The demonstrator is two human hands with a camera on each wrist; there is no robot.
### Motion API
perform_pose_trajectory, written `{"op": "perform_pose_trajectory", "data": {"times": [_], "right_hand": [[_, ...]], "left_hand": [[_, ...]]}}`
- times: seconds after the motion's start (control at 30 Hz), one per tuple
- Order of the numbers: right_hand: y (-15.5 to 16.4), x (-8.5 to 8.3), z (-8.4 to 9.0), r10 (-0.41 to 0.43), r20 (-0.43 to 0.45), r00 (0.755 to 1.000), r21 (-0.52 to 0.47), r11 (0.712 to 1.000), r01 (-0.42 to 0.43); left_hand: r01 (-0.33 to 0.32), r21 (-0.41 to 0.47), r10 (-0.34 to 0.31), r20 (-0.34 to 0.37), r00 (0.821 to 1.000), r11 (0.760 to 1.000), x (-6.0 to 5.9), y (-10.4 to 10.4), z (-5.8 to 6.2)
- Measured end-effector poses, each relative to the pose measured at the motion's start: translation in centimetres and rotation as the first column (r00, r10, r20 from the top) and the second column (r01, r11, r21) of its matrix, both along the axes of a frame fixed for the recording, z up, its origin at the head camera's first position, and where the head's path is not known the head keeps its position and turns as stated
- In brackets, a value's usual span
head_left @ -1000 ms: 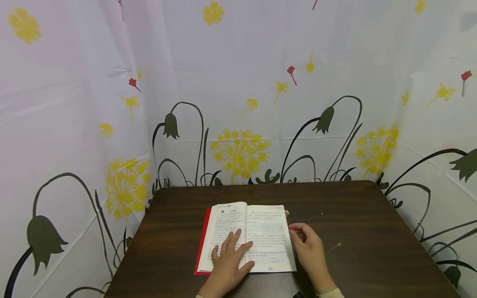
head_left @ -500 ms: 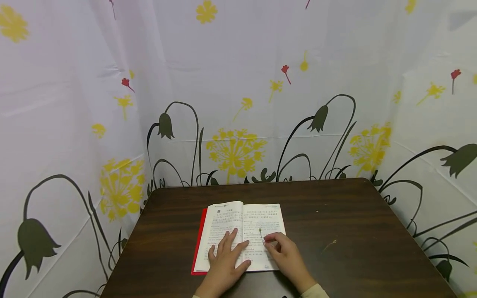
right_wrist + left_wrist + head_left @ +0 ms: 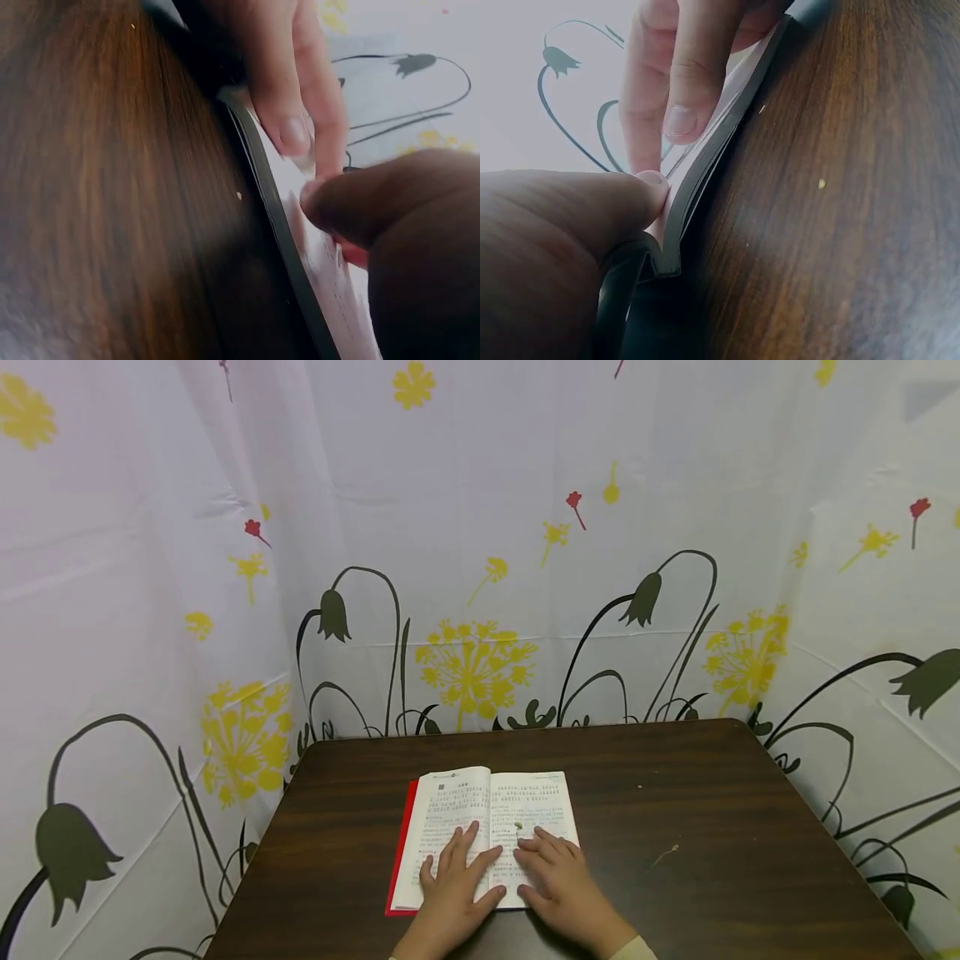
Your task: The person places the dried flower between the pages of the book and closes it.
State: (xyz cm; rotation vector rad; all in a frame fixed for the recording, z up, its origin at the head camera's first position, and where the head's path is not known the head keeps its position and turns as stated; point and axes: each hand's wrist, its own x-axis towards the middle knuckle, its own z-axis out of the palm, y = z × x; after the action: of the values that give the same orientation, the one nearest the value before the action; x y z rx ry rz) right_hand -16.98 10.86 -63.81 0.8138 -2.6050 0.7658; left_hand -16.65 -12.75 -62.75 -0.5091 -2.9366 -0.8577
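An open book (image 3: 528, 797) with a red cover edge lies on the dark wooden table. My left hand (image 3: 453, 885) rests on its left page with fingers spread. On the right page my right hand (image 3: 558, 881) lies with fingers extended. A small dried flower (image 3: 518, 827) with a thin stem sits on that page, right by my right fingertips, its lower part hidden by them. The left wrist view shows my left thumb (image 3: 622, 199) at the book's near edge, by the spine. From the right wrist, my right thumb (image 3: 360, 195) appears over the page.
A second thin dried sprig (image 3: 666, 854) lies on the table (image 3: 720, 802) to the right of the book. Small pale crumbs (image 3: 822, 183) dot the wood near the front. Behind the table hangs a white curtain (image 3: 480, 485) printed with flowers.
My right hand has carried the dried flower from beside the book's right edge left onto the right page. It has released its pinch, and the fingers now lie flatter. My left hand stays put.
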Motion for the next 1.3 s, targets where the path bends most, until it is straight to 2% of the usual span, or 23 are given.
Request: {"op": "perform_pose_trajectory", "data": {"times": [0.1, 0.2, 0.27, 0.37, 0.5, 0.6, 0.77, 0.97, 1.07, 1.3], "right_hand": [[-0.2, 0.3, 0.2, 0.074, 0.007, 0.997, 0.007, 0.997, -0.074], [-0.2, 0.4, 0.5, 0.14, 0.04, 0.989, -0.076, 0.988, -0.136], [-0.1, 0.3, 0.7, 0.151, 0.081, 0.985, -0.162, 0.977, -0.137], [0.3, -0.1, 1.0, 0.103, 0.108, 0.989, -0.239, 0.968, -0.075], [1.6, -0.5, 0.5, 0.002, 0.118, 0.993, -0.187, 0.982, 0.02], [2.8, -0.6, -0.1, -0.029, 0.172, 0.985, -0.132, 0.99, 0.052], [5.0, -0.8, -0.3, -0.002, 0.276, 0.961, -0.111, 0.993, 0.034], [7.5, -1.0, 0.5, 0.029, 0.422, 0.906, -0.116, 0.993, 0.023], [8.0, -1.3, 0.5, 0.043, 0.459, 0.887, -0.115, 0.993, 0.011], [7.6, -1.5, 0.8, 0.025, 0.468, 0.883, -0.124, 0.992, 0.038]], "left_hand": [[-0.003, -0.005, 0.003, -0.003, 1.0, 1.0, 0.1, -0.1, 0.1], [-0.003, -0.008, 0.003, 0.005, 1.0, 1.0, 0.2, -0.1, 0.3], [0.005, -0.008, -0.005, 0.015, 1.0, 1.0, 0.1, -0.2, 0.4], [0.022, -0.009, -0.022, 0.022, 1.0, 1.0, 0.0, -0.2, 0.6], [0.029, -0.011, -0.029, 0.02, 0.999, 1.0, 0.0, 0.0, 0.6], [0.016, -0.012, -0.016, 0.022, 1.0, 1.0, 0.1, 0.2, 0.6], [-0.004, -0.002, 0.004, 0.049, 0.999, 1.0, 0.4, 0.4, 0.7], [0.001, 0.024, -0.002, 0.067, 0.998, 1.0, 0.6, 0.5, 0.8], [0.003, 0.025, -0.004, 0.063, 0.998, 1.0, 0.6, 0.4, 0.9], [-0.004, 0.026, 0.002, 0.062, 0.998, 1.0, 0.3, 0.3, 0.6]]}}
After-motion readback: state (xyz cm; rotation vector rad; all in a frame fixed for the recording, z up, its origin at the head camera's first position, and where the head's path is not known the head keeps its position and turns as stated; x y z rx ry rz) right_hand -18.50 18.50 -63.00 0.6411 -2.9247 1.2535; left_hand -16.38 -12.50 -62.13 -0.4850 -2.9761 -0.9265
